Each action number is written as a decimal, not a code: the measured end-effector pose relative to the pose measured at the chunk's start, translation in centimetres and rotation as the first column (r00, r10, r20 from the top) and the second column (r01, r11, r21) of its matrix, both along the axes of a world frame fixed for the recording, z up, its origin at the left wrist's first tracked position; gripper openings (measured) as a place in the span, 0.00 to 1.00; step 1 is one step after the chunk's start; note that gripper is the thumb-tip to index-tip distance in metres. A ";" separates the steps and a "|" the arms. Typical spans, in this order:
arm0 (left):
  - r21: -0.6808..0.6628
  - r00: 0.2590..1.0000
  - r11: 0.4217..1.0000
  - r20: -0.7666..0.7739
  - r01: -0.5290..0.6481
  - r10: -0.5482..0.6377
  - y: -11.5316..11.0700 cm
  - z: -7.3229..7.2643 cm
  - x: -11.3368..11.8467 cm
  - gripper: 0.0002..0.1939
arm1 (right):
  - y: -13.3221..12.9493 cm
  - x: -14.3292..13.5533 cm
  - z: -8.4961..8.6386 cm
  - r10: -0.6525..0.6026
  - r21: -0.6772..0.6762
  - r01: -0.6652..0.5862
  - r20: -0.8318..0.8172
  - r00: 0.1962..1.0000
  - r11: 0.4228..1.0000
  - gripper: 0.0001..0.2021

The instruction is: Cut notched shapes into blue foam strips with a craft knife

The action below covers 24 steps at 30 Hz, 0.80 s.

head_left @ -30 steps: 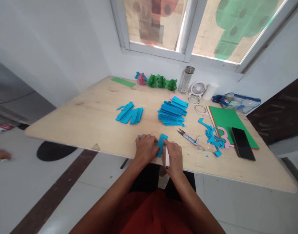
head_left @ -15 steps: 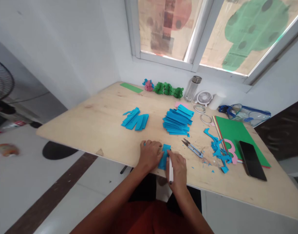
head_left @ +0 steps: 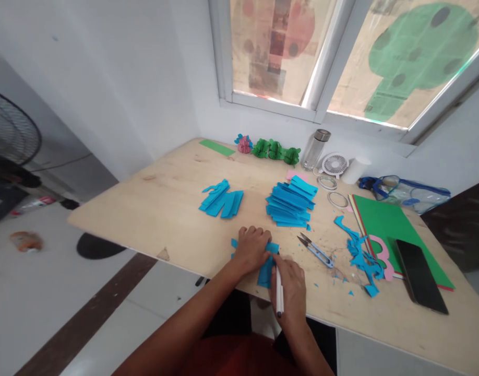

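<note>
A strip of blue paper (head_left: 265,274) lies near the table's front edge, partly under both hands. My left hand (head_left: 253,249) is pressed over its upper part with the fingers bent. More blue paper (head_left: 234,243) peeks out on the left side of that hand. Closed around a white pen (head_left: 279,292) is my right hand (head_left: 292,286), resting at the strip's right edge; the pen's dark end points toward me. Blue-handled thread snips (head_left: 318,250) lie to the right, blades apart. Beyond the hands are a stack of blue paper pieces (head_left: 290,203) and a smaller blue pile (head_left: 222,200).
Blue scraps (head_left: 359,250), a pink cutout (head_left: 381,256), green sheets (head_left: 396,224) and a black phone (head_left: 421,275) occupy the right side. Along the wall stand green paper shapes (head_left: 275,150), a glass bottle (head_left: 314,151), a small fan (head_left: 335,164) and a clear pouch (head_left: 414,192).
My left hand has shifted up and to the right across the blue strip, showing more blue paper at its left. The right hand keeps the pen at the strip's edge. The view has tilted slightly.
</note>
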<state>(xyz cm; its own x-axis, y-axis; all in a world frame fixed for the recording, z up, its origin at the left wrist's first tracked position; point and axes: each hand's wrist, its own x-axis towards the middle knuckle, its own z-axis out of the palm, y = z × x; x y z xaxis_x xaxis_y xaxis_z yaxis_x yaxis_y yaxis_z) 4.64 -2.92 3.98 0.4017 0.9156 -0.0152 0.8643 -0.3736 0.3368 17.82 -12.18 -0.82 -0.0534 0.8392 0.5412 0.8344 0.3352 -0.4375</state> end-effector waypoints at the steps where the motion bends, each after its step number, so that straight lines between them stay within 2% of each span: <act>1: -0.004 1.000 1.000 0.005 -0.002 0.002 0.1 -0.1 0.0 0.09 | 0.0 0.0 0.0 0.003 -0.001 -0.003 0.000 1.000 1.000 0.17; 9: -0.062 0.994 0.998 0.104 -0.024 0.030 0.1 -0.1 0.5 0.07 | 0.0 0.1 -0.3 0.013 0.005 -0.013 0.000 1.000 1.000 0.16; 13: -0.089 0.982 0.995 0.180 -0.045 0.060 1.1 0.8 -1.1 0.08 | 0.0 0.2 -0.4 0.011 0.057 -0.010 -0.009 1.000 0.998 0.16; 16: -0.092 0.969 0.993 0.229 -0.073 0.092 3.4 2.3 -4.4 0.07 | -0.1 0.1 -0.3 -0.009 0.080 0.010 -0.021 1.000 0.997 0.17; 20: -0.065 0.953 0.984 0.242 -0.169 0.179 8.3 4.2 -10.0 0.10 | -0.1 0.0 -0.1 -0.006 0.071 0.008 -0.033 0.999 0.997 0.17; 22: -0.045 0.948 0.973 0.219 -0.228 0.232 10.9 4.5 -11.9 0.10 | -0.1 0.0 -0.1 0.002 0.076 0.000 -0.034 0.999 0.997 0.17; 24: -0.008 0.942 0.959 0.189 -0.282 0.279 13.0 4.1 -12.9 0.11 | -0.1 0.0 -0.1 0.004 0.083 -0.002 -0.032 0.999 0.997 0.17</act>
<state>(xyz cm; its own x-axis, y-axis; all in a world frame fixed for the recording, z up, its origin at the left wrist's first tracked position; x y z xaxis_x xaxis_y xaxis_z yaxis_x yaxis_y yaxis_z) -8.29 10.09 8.11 0.1225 0.9910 0.0534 0.8573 -0.1327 0.4973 17.86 -12.29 -0.90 -0.0371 0.7911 0.6106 0.8191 0.3741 -0.4348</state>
